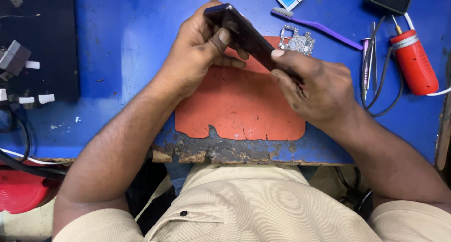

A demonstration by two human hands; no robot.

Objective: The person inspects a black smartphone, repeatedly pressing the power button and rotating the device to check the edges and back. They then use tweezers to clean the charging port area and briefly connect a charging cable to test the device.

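Head view shows both hands holding a dark phone [244,35] edge-on above an orange mat [235,105] on the blue surface [117,58]. The left hand [197,49] is closed around the phone's upper end, its thumb pressed on the near face. The right hand [314,87] grips the lower end, index finger laid along the edge. The phone slants from upper left down to the right, lifted off the mat. Just behind it, a small circuit board [296,41] lies at the mat's far edge. A purple brush [319,28] lies beyond that. Tweezers [369,63] and a red tool [413,61] lie to the right.
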